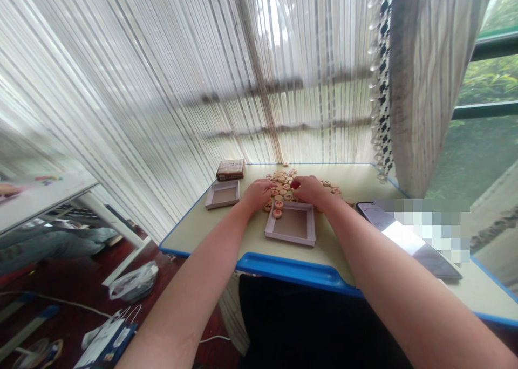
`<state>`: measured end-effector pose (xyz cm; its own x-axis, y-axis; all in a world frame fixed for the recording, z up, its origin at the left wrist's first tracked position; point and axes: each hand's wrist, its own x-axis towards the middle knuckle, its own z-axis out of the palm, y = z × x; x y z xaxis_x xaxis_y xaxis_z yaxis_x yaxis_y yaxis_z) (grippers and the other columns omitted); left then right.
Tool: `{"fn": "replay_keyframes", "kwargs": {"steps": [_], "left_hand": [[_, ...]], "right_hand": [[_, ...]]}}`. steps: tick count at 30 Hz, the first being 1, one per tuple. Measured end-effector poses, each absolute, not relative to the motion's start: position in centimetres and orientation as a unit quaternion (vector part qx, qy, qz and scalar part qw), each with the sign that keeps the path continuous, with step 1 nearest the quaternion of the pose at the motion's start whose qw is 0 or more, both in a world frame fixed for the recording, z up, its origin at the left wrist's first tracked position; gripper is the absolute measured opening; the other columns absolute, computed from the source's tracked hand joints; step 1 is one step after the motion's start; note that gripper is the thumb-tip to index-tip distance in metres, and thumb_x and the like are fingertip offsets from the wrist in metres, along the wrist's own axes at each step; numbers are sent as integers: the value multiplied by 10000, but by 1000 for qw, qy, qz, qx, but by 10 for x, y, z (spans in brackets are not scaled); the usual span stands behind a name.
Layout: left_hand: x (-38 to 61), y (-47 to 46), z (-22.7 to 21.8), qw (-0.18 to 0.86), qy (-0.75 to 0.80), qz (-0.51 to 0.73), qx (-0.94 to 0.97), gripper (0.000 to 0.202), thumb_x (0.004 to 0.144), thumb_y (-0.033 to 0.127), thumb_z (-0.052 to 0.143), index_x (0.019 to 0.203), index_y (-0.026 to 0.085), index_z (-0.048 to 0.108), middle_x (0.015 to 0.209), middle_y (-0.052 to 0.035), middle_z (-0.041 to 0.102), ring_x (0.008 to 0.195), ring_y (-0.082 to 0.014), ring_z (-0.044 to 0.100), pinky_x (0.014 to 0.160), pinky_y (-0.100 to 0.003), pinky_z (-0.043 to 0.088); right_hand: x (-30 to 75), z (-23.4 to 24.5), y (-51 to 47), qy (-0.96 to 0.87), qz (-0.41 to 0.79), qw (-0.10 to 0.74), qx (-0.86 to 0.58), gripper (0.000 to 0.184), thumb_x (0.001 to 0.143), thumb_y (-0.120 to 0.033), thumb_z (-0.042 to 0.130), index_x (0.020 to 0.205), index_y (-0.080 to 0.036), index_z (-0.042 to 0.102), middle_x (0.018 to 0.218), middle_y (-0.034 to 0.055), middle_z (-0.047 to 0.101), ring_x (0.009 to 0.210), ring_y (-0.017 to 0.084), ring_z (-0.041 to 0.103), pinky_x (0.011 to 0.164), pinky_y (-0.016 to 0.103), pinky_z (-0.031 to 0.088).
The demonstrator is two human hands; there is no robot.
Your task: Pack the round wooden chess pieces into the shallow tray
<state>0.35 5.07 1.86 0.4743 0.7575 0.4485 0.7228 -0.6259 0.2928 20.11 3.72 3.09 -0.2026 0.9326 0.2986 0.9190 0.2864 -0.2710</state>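
Round wooden xiangqi pieces (282,179) with red and dark characters lie in a loose pile on the table. My left hand (258,193) is at the pile's left side, its fingers stretched over the pieces and seemingly touching some. On the right side, my right hand (309,189) has its fingers bent and apart at the pieces; its palm is hidden. Between my forearms stands a shallow open cardboard box (290,241). Two red-marked pieces (277,213) are at its far left corner, inside or on the rim.
At the table's (190,229) back left are a brown printed box (230,170) and a second shallow tray (209,202). A phone or tablet (421,250) lies at the right. A blue trough (287,267) lines the front edge. Another person's legs (52,247) show at the left.
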Motion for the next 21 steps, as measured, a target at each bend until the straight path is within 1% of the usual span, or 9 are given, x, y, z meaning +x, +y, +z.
{"fn": "replay_keyframes", "kwargs": {"steps": [2, 4, 5, 7, 9, 12, 15, 18, 21], "left_hand": [[6, 50, 18, 53, 423, 269, 863, 340, 814, 253, 407, 1078, 230, 621, 1146, -5, 603, 1141, -153, 474, 997, -275, 346], [7, 50, 19, 73, 427, 244, 868, 343, 846, 309, 365, 1072, 265, 620, 1147, 18, 602, 1185, -153, 437, 1009, -282, 333], [7, 50, 19, 79, 429, 229, 870, 350, 857, 329, 342, 1038, 271, 636, 1120, 20, 617, 1176, -152, 448, 1004, -282, 338], [7, 50, 20, 89, 429, 215, 873, 389, 873, 355, 301, 971, 249, 662, 1058, 2, 645, 1105, -152, 509, 972, -277, 372], [5, 52, 19, 100, 436, 253, 858, 406, 879, 361, 287, 1011, 213, 641, 1066, -22, 640, 1052, -148, 543, 941, -271, 400], [0, 56, 18, 120, 476, 344, 800, 388, 873, 329, 313, 1144, 188, 552, 1124, -33, 612, 1050, -143, 541, 925, -268, 414], [-3, 60, 17, 126, 510, 367, 767, 382, 862, 282, 325, 1166, 178, 531, 1116, -37, 616, 1021, -143, 555, 904, -270, 428], [1, 58, 18, 104, 484, 318, 809, 387, 861, 291, 321, 1154, 193, 554, 1177, -20, 582, 1112, -147, 498, 969, -278, 374], [8, 54, 20, 79, 446, 205, 868, 385, 859, 339, 325, 1136, 245, 574, 1224, 18, 550, 1220, -161, 395, 1029, -301, 300]], "right_hand": [[201, 32, 37, -772, 30, 213, -598, 232, 713, -266, 517, 881, -233, 674, 841, 19, 677, 800, 174, 574, 766, 267, 410], [202, 32, 37, -761, 28, 217, -610, 261, 727, -261, 501, 912, -242, 684, 868, 32, 677, 836, 180, 573, 767, 265, 416], [202, 32, 38, -756, 24, 213, -619, 279, 727, -249, 498, 934, -246, 685, 874, 38, 676, 854, 183, 570, 775, 266, 418], [203, 31, 39, -751, 17, 195, -631, 290, 725, -244, 504, 949, -248, 689, 873, 48, 675, 883, 195, 562, 803, 281, 418], [204, 29, 40, -754, 13, 176, -632, 281, 731, -263, 514, 948, -252, 693, 866, 54, 677, 903, 212, 550, 833, 306, 414], [205, 26, 42, -760, 5, 171, -628, 279, 744, -273, 521, 968, -264, 687, 906, 56, 674, 940, 227, 527, 876, 335, 395], [205, 26, 42, -758, 4, 165, -631, 269, 751, -268, 513, 953, -265, 691, 975, 50, 659, 962, 230, 513, 897, 344, 379], [205, 29, 40, -755, 3, 142, -641, 265, 754, -272, 499, 928, -246, 697, 972, 57, 654, 956, 228, 512, 900, 342, 369], [204, 32, 38, -756, -6, 129, -641, 278, 752, -308, 496, 930, -236, 697, 948, 73, 652, 962, 241, 503, 889, 348, 366]]}}
